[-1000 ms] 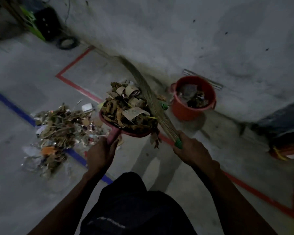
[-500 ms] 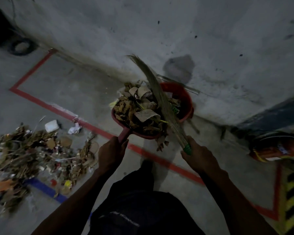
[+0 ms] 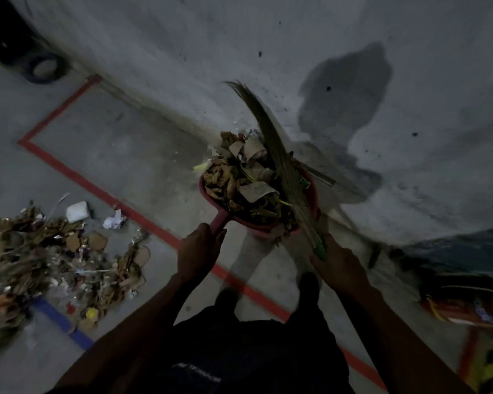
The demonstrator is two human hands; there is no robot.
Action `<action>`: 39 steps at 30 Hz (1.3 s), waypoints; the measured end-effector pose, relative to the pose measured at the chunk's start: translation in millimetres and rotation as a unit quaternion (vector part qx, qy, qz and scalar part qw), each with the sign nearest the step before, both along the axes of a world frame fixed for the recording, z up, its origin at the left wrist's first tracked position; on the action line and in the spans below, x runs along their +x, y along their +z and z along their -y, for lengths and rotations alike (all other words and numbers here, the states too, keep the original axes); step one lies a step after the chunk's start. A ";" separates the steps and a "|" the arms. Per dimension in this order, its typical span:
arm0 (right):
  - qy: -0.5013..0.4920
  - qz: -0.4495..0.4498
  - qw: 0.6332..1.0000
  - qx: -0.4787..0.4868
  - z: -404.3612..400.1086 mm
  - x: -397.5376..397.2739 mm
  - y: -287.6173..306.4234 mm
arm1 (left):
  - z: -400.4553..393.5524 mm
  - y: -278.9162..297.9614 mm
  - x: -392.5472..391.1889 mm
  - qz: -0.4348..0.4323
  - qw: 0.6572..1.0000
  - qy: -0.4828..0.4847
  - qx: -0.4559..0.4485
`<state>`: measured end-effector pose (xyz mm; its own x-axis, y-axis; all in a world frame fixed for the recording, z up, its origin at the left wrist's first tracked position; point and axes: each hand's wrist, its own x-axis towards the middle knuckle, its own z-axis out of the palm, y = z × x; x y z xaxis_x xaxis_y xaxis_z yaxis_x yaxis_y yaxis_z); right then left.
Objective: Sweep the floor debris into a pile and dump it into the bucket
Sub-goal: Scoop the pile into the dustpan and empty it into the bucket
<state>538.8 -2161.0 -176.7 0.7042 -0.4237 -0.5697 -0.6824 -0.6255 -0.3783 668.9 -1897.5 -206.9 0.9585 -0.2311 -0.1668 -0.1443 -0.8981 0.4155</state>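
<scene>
While the left hand grips the handle of a red dustpan heaped with debris, the right hand holds a grass broom across the load. Beneath it shows the red bucket, against the wall; more litter lies left on the floor.

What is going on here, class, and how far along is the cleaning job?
A person is clearing floor litter. The left hand grips the handle of a red dustpan heaped with dry leaves and paper scraps, held over a red bucket by the wall. The right hand holds a broom, its bristles lying across the load. Nothing has visibly been tipped out yet. A large debris pile remains on the floor to the left, so more scoops are needed.
</scene>
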 end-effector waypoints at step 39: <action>0.176 -0.094 0.979 0.050 238.3 64.3 -160.7 | 226.9 -147.1 69.3 -0.198 0.962 0.071 0.176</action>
<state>603.1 -2399.4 -337.4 0.6748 -0.1099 -0.7297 -0.4952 -0.8006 -0.3374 738.2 -2124.4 -354.0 0.8217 0.0349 -0.5688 0.0965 -0.9922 0.0786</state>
